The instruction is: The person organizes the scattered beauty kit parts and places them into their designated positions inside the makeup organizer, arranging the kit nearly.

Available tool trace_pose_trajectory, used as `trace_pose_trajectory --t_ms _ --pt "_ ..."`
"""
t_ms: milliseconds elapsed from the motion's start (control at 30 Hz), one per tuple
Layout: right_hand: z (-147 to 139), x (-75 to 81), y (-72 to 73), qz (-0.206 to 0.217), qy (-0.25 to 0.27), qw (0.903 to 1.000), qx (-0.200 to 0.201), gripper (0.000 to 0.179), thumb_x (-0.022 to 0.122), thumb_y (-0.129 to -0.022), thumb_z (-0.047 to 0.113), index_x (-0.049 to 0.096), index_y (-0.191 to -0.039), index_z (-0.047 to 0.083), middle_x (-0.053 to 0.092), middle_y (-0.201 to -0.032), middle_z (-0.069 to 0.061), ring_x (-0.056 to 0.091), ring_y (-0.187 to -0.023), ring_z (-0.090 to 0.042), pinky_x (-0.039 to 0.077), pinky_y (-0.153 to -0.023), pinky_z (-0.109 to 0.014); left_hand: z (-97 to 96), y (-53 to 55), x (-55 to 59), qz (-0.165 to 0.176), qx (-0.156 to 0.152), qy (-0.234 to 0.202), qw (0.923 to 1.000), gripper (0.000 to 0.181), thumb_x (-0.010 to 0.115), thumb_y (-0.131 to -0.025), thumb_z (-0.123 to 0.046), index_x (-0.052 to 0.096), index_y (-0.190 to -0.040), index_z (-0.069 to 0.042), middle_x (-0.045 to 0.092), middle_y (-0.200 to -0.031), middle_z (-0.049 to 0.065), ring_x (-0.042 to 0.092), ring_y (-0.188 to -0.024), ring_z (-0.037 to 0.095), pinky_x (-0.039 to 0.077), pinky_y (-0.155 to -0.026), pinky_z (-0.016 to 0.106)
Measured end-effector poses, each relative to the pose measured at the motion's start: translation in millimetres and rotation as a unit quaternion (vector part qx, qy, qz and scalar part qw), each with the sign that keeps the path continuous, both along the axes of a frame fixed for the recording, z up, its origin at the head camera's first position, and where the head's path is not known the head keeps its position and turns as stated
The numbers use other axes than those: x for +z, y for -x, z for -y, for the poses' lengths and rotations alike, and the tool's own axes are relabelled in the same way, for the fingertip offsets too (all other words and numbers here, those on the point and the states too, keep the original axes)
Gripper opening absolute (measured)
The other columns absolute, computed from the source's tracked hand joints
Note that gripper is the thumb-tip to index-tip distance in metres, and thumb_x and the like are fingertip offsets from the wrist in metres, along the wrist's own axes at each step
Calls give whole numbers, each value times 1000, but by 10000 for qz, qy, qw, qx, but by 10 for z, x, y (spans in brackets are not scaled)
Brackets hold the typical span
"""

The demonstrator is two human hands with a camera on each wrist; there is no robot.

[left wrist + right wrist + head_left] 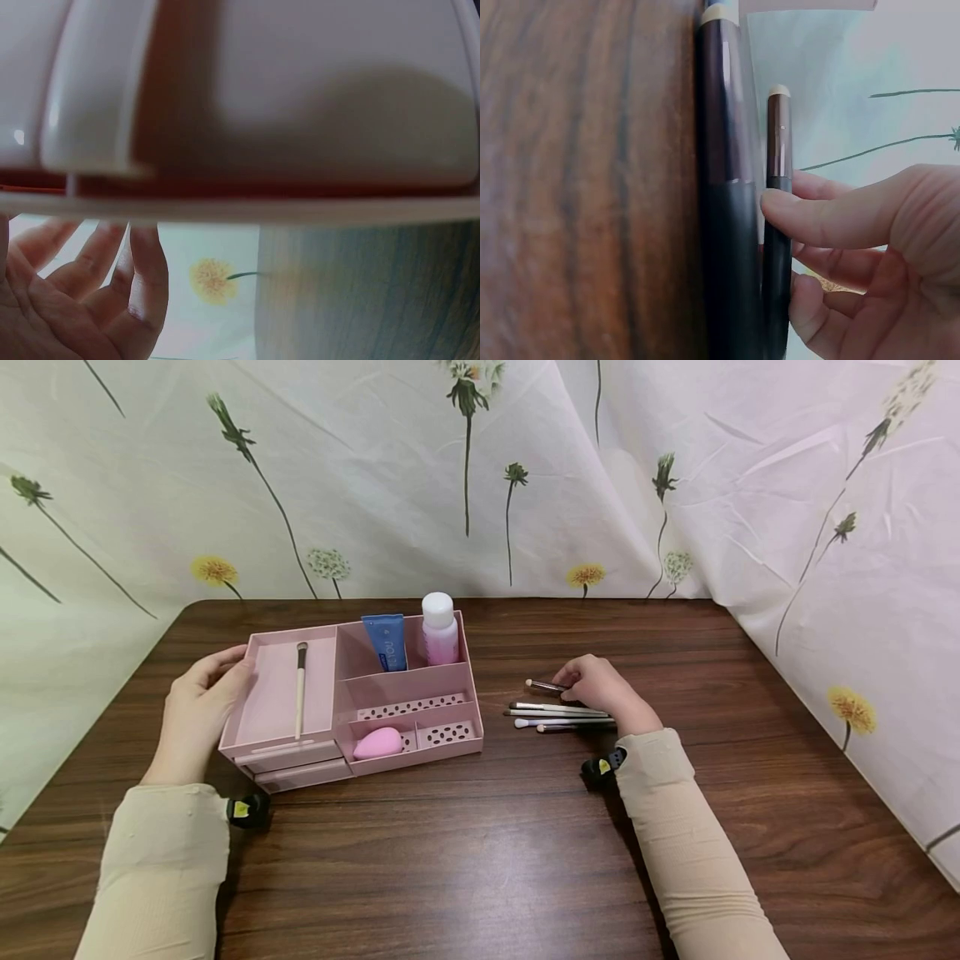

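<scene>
My right hand (596, 685) pinches a short makeup brush (778, 142) with a black handle, brown ferrule and pale tip between thumb and fingers. It is just above several makeup brushes (558, 713) lying side by side on the table; one of these, a dark brush (727, 150), looms large in the right wrist view. My left hand (201, 702) touches the left side of a pink organizer (408, 683) with its fingertips. One makeup brush (301, 689) with a pale handle lies on the organizer's flat top tray. The organizer's front drawers (296, 764) are closed.
The organizer's back compartment holds a blue tube (386, 643) and a white-capped bottle (440, 631) with pink contents. A pink makeup sponge (378, 743) sits in a front compartment. Behind the dark wooden table (465, 860) hangs a flower-print cloth (405, 485).
</scene>
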State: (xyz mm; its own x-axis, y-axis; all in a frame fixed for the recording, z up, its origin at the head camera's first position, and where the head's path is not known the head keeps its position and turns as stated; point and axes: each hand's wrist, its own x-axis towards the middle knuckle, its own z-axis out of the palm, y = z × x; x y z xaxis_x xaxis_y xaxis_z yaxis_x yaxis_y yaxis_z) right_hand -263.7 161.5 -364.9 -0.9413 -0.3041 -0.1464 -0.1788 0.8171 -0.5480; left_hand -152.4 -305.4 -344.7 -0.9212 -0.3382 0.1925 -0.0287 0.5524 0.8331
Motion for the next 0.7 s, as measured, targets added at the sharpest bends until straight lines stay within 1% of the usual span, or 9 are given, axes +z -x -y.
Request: trace_pose_trajectory --t_ms 167,267,433,567,700 --pt "17 37 -15 -252 164 9995 4 25 63 -94 4 69 -117 -1 68 -111 -18 61 -104 -31 47 -91 -45 -1 -1 1 2 -5 0 10000 59 53 -98 -43 51 -143 -4 52 -82 -36 49 -79 -10 40 -65 10" --pt "28 64 -24 -360 297 9989 -37 25 62 -95 6 67 -119 0 67 -112 -18 61 -107 -32 47 -93 -46 -3 -2 4 -9 0 15 10000 59 53 -99 -43 52 -143 -4 52 -82 -36 49 -80 -10 39 -66 10" --pt "54 115 -50 -396 534 9978 -85 27 61 -97 8 64 -123 1 66 -116 -18 61 -110 -33 48 -94 -47 -2 -4 6 -22 5 33 10000 59 53 -99 -43 52 -142 -4 52 -81 -37 49 -79 -10 39 -66 10" --pt "78 168 -80 -430 779 9959 -148 28 62 -97 10 64 -123 2 66 -114 -17 63 -107 -32 48 -91 -46 -2 -4 4 -18 5 12 10000 59 54 -98 -44 52 -142 -4 52 -82 -37 49 -80 -10 39 -67 10" --pt "104 215 -109 -581 980 9933 -183 28 64 -95 9 65 -122 2 67 -111 -17 64 -105 -32 48 -91 -45 -5 3 2 -16 10 3 10000 59 53 -99 -43 52 -143 -4 51 -83 -37 49 -81 -11 38 -68 10"
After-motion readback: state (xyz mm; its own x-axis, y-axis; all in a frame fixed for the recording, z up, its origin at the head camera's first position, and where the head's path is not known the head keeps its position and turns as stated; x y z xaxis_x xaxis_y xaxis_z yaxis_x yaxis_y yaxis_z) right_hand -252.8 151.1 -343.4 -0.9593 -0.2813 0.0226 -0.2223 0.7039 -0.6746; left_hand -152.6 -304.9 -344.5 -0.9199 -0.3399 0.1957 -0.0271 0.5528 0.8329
